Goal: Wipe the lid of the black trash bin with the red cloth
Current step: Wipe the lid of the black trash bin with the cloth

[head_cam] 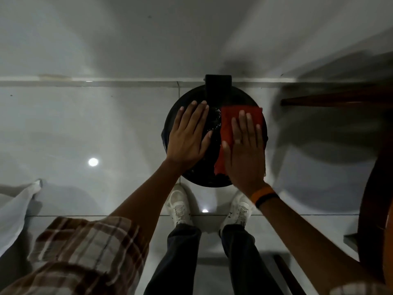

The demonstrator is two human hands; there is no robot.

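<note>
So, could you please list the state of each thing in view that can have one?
Bin lid: closed, wet droplets at its middle.
Red cloth: spread flat on the lid's right side, pinned under the right hand.
Left hand: open, flat on the lid's left side, no grip.
Right hand: open, palm pressed flat on the cloth.

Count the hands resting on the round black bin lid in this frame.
2. The bare left hand lies flat on the left half of the round black bin lid; the right hand presses the red cloth onto the right half. None seem hidden.
</note>
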